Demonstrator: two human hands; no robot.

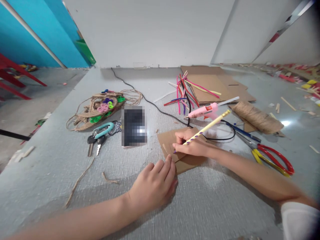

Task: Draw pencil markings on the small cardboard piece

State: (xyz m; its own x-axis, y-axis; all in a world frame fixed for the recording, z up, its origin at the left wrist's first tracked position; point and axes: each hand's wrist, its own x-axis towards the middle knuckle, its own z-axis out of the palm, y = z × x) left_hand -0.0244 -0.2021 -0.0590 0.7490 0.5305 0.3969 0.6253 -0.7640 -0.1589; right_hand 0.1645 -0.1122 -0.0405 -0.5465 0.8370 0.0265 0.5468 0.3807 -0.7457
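Slanting through right hand (192, 146): pencil (207, 127)

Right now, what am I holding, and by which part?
Your right hand grips the yellow pencil near its lower end; your left hand touches the cardboard.

Plenty of room low down: a broad lane of grey tabletop (215, 210) opens between the forearms, leading up to the cardboard (165, 137) under both hands. Swing left and two twine scraps (80, 182) lie flat, then keys (96, 141), a pixelated dark rectangle (134, 126) and a twine bundle (105, 108) line up as a barrier! A slim gap runs between rectangle and cardboard, with a black cord (143, 96) crossing behind. Right is tight: the slanting pencil (207, 126), glue gun (200, 111), scissors (255, 146) and twine roll (258, 116) crowd in. At the back, the white panel (160, 33) shuts everything off.
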